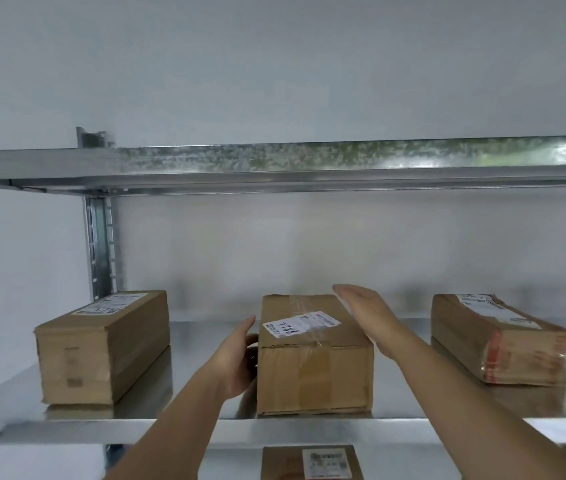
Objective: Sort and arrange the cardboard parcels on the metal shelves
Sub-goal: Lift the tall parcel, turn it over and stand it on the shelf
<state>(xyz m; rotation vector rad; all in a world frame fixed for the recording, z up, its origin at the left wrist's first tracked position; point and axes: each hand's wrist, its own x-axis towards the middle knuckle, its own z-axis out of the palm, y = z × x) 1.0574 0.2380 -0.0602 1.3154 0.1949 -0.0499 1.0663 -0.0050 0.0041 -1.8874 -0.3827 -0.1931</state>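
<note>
Middle parcel [314,355] between two flat hands.

**Lighting and Image Quality**

We see even, diffuse, fairly bright light with a cool grey-white cast. The strongest glare sits on the upper shelf beam [309,161], brightest toward its right end. The lower shelf surface [198,386] reflects the parcels softly. Shadows are weak; we note a faint one below the left parcel [101,344]. The whole frame is soft. The label [300,323] on the middle parcel [312,362] is barely legible. Wide-angle distortion bows the shelf lines near the edges.
</note>
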